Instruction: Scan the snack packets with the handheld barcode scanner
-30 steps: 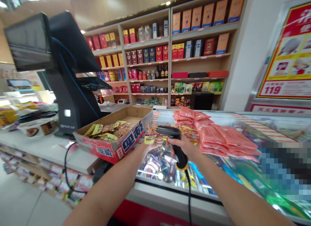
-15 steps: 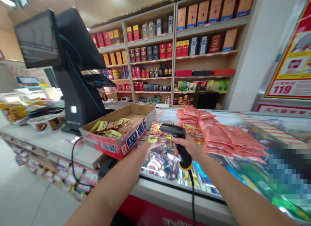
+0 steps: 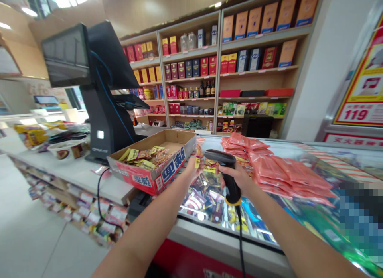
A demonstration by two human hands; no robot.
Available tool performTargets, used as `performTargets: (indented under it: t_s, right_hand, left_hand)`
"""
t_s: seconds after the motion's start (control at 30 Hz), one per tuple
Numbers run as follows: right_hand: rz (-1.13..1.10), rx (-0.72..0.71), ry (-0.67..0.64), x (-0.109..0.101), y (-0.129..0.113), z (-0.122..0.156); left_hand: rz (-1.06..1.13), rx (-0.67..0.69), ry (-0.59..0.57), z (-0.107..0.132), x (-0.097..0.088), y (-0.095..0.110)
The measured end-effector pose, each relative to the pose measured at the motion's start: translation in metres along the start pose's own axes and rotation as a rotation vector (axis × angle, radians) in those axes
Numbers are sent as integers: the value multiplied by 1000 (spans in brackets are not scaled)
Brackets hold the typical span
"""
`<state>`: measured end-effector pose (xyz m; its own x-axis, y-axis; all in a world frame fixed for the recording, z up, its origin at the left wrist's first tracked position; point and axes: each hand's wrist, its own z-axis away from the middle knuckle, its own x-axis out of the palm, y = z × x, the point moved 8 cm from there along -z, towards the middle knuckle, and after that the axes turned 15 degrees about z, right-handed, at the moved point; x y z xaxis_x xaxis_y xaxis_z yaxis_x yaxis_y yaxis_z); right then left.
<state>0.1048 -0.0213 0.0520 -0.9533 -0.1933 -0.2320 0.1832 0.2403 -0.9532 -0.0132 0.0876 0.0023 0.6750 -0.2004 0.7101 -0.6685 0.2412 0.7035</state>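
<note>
My right hand (image 3: pixel 237 176) is wrapped round the grip of a black barcode scanner (image 3: pixel 220 157), whose cable hangs down past the counter's front edge. The scanner's head points left, toward my left hand (image 3: pixel 194 168). In that hand I pinch a small yellow-and-orange snack packet (image 3: pixel 198 157), held upright just left of the scanner's head. To the left stands an open cardboard box (image 3: pixel 155 184) with several yellow snack packets (image 3: pixel 145 156) inside. Behind and to the right of the scanner, stacks of flat orange-red packets (image 3: pixel 272 168) lie on the glass.
Both hands are above a glass-topped counter (image 3: pixel 191 214) with goods showing through it. A black checkout terminal (image 3: pixel 103 126) stands on the left, its cable (image 3: pixel 100 202) looping down. Shelves (image 3: pixel 218 70) of boxes and bottles line the back. A pixelated patch covers the right edge.
The packet in my left hand has turned from lying sideways to upright and moved slightly. The whole view has shifted, so things appear a little farther right. The scanner stays in my right hand.
</note>
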Motion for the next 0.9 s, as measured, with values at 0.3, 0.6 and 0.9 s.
performTargets:
  t_s: [0.3,0.6,0.9]
  right_hand:
    - [16,-103,80,-11,-61,-27]
    - [20,-90,3,32,-83,-51]
    - [29,-38,131,-10,-35,-44]
  left_hand:
    - [285,573,266,63,23,109]
    - [509,956,428,92,-32,173]
    - [-318,603,231,32,14,87]
